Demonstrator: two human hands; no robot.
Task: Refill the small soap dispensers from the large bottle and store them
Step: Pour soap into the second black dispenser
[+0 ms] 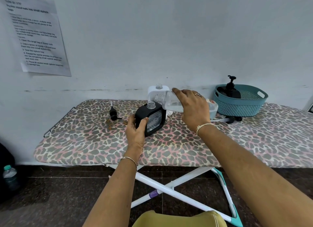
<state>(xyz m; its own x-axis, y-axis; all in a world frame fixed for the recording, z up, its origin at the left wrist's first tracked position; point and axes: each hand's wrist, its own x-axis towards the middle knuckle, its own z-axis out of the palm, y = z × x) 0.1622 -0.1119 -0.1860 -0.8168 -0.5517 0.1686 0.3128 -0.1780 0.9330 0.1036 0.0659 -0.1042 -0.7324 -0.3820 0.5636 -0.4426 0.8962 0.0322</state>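
Note:
A small black dispenser with a clear ribbed window stands open-necked on the leopard-print board. My left hand grips its left side. My right hand holds the large clear bottle tipped almost flat, its open mouth just above and right of the black dispenser's neck. Behind them a white dispenser stands with its neck open. A black pump head lies to the left on the board. Another pump lies in front of the basket.
A teal basket at the back right holds a black dispenser with its pump on. A paper sheet is taped to the wall. A water bottle stands on the floor at left. The board's white crossed legs show below.

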